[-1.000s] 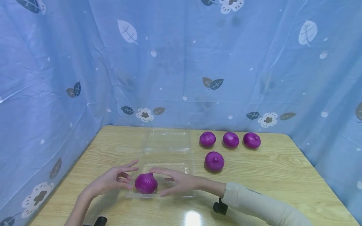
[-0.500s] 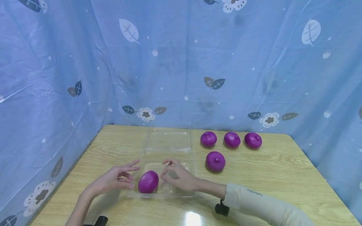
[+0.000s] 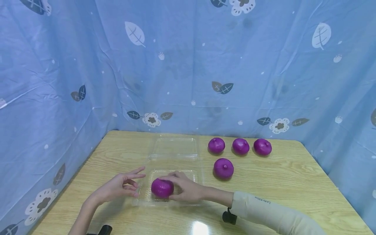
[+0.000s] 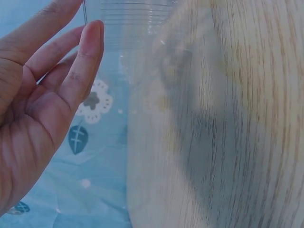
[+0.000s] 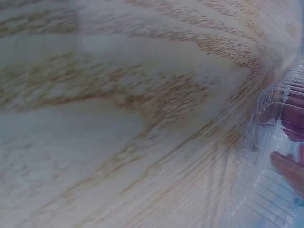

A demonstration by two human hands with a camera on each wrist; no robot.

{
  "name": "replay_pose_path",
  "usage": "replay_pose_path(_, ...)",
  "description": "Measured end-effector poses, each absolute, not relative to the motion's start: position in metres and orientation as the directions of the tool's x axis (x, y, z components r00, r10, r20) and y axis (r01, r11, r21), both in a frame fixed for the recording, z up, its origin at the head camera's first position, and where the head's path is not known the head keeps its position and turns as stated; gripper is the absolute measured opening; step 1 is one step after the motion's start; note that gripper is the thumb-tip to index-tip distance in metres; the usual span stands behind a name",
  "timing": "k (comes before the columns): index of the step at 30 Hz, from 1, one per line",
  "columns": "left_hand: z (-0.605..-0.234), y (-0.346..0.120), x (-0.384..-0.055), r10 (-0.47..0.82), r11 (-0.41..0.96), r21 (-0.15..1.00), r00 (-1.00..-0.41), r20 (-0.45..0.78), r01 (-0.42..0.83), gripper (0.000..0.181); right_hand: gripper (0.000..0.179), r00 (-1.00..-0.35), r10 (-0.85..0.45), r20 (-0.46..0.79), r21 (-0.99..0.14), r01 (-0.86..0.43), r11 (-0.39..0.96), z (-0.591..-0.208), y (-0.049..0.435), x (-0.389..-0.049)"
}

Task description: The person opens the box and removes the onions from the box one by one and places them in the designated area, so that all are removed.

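Observation:
A clear plastic clamshell box point(image 3: 188, 202) lies unfolded on the table, its lid point(image 3: 175, 147) laid back behind the base. In the front left of the base is a purple onion point(image 3: 162, 188). My right hand point(image 3: 186, 189) grips this onion from its right side, fingers over the top and thumb low at the front. My left hand point(image 3: 118, 186) is beside the box's left wall, fingers loosely extended and holding nothing; whether a fingertip touches the wall I cannot tell. In the right wrist view, the onion point(image 5: 293, 116) shows through the box wall.
Several more purple onions stand right of the box: one nearer onion point(image 3: 224, 168) and a row behind, including the rightmost onion point(image 3: 262, 147). A blue patterned curtain point(image 3: 188, 65) encloses the back and sides of the wooden table point(image 3: 279, 182).
The onion in the box has shifted right and turned. My right hand let go of it, drew back with curled fingers, then took hold of it again. My left hand stays nearly still.

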State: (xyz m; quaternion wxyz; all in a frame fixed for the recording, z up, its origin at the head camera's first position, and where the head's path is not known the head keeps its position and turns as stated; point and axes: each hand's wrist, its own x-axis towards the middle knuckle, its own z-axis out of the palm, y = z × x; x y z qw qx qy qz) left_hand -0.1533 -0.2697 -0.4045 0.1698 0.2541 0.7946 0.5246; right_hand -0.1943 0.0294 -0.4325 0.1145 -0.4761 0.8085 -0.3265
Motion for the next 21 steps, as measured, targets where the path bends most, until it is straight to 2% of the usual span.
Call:
replay_pose_path(2, -0.404, -0.2695, -0.153, 0.579, 0.326, 0.919, -0.815, -0.009, 0.221, 0.065, 0.068, -0.538, -0.834, 0.121, -0.649, -0.679, 0.344, -0.432, 0.0297, -0.1935)
replay_pose_path(6, -0.403, -0.2692, -0.1529, 0.574, 0.337, 0.916, -0.819, -0.015, 0.219, 0.064, 0.063, -0.498, -0.857, 0.136, -0.725, -0.639, 0.257, -0.4331, 0.0289, -0.1949)
replay_pose_path(8, -0.4028, -0.2689, -0.1532, 0.573, 0.34, 0.914, -0.82, -0.016, 0.22, 0.064, 0.067, -0.487, -0.863, 0.131, -0.745, -0.623, 0.238, -0.4337, 0.0287, -0.1948)
replay_pose_path(14, -0.4052, -0.2676, -0.1546, 0.575, 0.333, 0.916, -0.818, -0.01, 0.223, 0.066, 0.074, -0.586, -0.804, 0.101, -0.758, -0.569, 0.32, -0.4322, 0.0325, -0.1937)
replay_pose_path(21, -0.4042, -0.2672, -0.154, 0.57, 0.351, 0.911, -0.821, -0.024, 0.218, 0.066, 0.077, -0.644, -0.747, 0.165, -0.907, -0.396, 0.141, -0.425, 0.0371, -0.1974)
